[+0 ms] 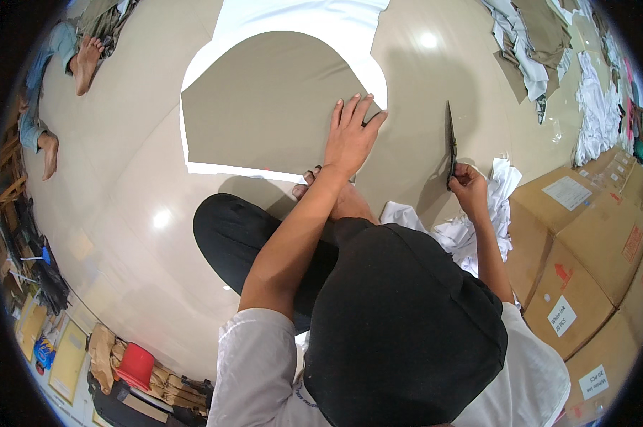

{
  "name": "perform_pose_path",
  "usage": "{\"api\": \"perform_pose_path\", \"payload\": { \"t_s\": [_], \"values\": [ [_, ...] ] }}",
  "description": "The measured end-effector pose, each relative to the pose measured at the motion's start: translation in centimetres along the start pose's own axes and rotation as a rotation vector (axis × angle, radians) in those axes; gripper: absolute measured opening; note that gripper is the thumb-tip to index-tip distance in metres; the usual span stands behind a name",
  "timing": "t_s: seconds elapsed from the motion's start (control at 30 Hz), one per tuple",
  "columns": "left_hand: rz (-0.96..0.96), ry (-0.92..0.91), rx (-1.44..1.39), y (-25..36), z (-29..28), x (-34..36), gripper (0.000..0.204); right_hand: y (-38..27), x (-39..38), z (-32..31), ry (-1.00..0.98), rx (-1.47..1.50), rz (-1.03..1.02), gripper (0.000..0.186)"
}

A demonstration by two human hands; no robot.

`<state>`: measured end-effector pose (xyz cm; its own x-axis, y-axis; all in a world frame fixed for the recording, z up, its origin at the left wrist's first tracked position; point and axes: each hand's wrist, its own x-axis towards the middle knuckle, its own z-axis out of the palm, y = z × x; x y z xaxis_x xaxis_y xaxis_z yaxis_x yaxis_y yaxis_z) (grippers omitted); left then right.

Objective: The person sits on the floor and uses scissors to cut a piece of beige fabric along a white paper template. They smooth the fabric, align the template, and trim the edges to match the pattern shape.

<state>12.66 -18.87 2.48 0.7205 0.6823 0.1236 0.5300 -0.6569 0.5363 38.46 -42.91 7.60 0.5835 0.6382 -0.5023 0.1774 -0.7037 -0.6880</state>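
My left hand (350, 135) lies flat, fingers spread, on an olive-grey cut fabric piece (257, 99) with curved top, which rests over white fabric (293, 14) on the floor. My bare foot (353, 203) is just below that piece, partly behind my left arm. My right hand (467, 185) grips dark scissors (450, 139) at the handles, blades pointing away from me, to the right of the fabric and apart from it. Crumpled white cloth (449, 235) lies by my right wrist. My raised black-clad knee (400, 320) fills the lower middle.
Stacked cardboard boxes (585, 256) stand at right. Fabric piles (531, 43) lie at upper right. Another person's bare feet (85, 67) and jeans (44, 85) are at upper left. A red container (135, 364) and assorted items (37, 263) line the left edge.
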Motion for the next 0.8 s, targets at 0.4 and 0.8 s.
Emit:
{"api": "perform_pose_path", "payload": {
  "t_s": [0.4,0.8],
  "values": [
    [-0.171,0.101,0.059,-3.7,-1.1,2.5,0.057,-2.4,1.8,0.5,-0.587,0.082,0.176,0.032],
    [-0.180,0.170,0.303,-9.7,-1.0,10.1,0.072,-4.8,3.1,0.4,-0.634,-0.001,0.127,0.046]
  ]
}}
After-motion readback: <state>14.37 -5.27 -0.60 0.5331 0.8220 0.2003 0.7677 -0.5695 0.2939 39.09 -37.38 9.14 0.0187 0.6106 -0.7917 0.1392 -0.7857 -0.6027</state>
